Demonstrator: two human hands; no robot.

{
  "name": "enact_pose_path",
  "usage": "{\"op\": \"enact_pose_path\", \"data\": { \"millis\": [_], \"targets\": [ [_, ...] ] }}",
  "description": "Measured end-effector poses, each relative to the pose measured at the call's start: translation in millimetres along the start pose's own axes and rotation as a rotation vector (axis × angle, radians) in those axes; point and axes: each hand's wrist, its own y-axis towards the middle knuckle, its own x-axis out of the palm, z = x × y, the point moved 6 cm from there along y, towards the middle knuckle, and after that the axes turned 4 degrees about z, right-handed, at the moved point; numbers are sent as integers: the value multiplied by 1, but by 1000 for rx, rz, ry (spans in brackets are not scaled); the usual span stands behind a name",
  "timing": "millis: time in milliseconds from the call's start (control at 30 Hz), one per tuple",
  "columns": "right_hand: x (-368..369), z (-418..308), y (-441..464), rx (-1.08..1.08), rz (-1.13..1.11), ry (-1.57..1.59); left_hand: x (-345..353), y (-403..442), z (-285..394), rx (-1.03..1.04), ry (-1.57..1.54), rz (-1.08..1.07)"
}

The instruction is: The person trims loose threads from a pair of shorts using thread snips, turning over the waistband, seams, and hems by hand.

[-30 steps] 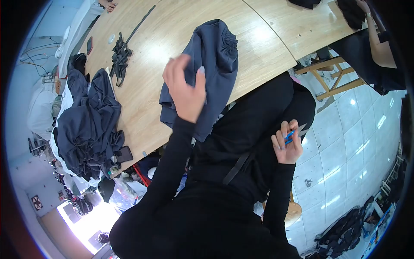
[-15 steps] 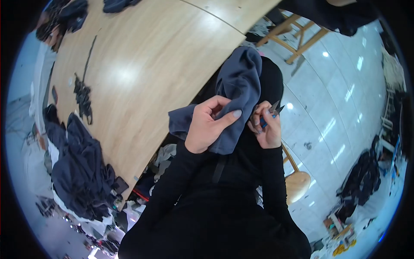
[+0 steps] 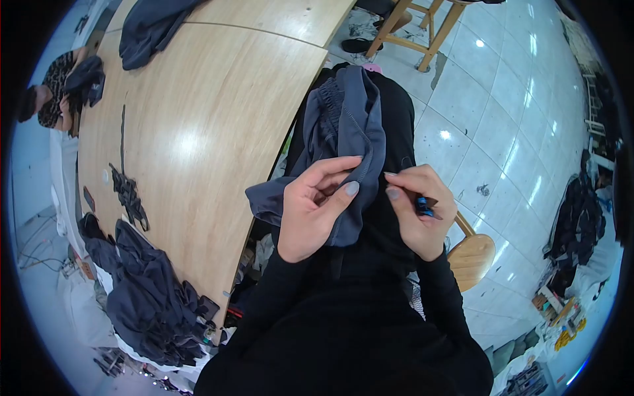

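Observation:
A dark blue-grey garment (image 3: 370, 125) lies across my lap, with a gathered elastic section and a stitched seam showing. My left hand (image 3: 314, 214) pinches its fabric along the seam, thumb and forefinger closed on the edge. To the right of the cloth, my right hand (image 3: 426, 214) is closed around small thread snips (image 3: 423, 206) with blue handles, tucked in the palm. Its thumb and forefinger come together close to the garment's edge. Whether a thread is between those fingertips is too small to tell.
A wooden table (image 3: 218, 119) stands to my left, bearing a pile of dark garments (image 3: 145, 297), a black strap bundle (image 3: 129, 195) and another garment (image 3: 155, 33). A person (image 3: 59, 92) sits across it. Wooden stools (image 3: 472, 261) stand on the tiled floor (image 3: 489, 145).
The garment has been turned, so its seam and gathered elastic now show. The snips' blades pointed outward past my right fingers before; now they sit in the palm. My view has shifted.

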Motion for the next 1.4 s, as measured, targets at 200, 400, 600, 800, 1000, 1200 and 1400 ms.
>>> {"op": "enact_pose_path", "data": {
  "millis": [200, 400, 600, 800, 1000, 1200, 1400],
  "targets": [
    [17, -2, 7, -52, -8, -34, 8, -8, 10, 94, 125, 30],
    [-6, 40, 1, 233, 91, 178, 0, -7, -5, 157, 284, 15],
    [-54, 94, -8, 526, 329, 267, 45, -29, -20, 308, 586, -473],
    [-54, 81, 5, 327, 330, -66, -25, 10, 15, 464, 666, 226],
    [-19, 100, 12, 369, 269, -101, -64, 20, -23, 481, 972, 325],
    [-42, 129, -3, 465, 310, 80, -126, -18, -6, 245, 753, 655],
    [-40, 92, 6, 335, 352, -259, -109, -20, 24, 528, 907, 639]
  ]
}}
